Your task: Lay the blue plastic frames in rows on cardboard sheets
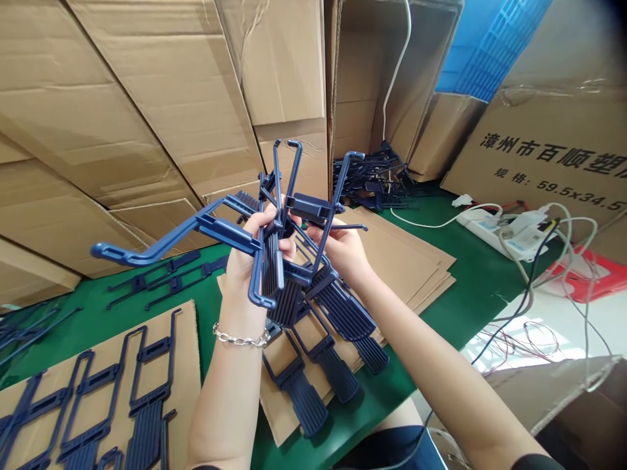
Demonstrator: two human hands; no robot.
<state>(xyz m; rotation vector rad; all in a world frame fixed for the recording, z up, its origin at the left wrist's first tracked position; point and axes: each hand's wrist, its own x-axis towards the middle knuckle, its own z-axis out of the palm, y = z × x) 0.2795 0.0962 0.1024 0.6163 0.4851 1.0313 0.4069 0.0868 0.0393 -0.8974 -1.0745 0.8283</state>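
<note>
Green workbench (470, 307) backed by flattened cartons (122, 117), head view. Left hand (257, 251) and right hand (340, 251), raised over the bench's middle, close around navy plastic frames (287, 303); loose frames (149, 408) lie on a cardboard sheet (189, 352) at the near-left corner.

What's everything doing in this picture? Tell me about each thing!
left hand: gripping the frames
right hand: gripping the frames
navy plastic frames: bunched, held up
chain bracelet: worn on left wrist
cardboard sheets: stacked flat
other navy frames: lying flat on cardboard
cardboard carton: standing open
power strip: cables plugged in
</note>
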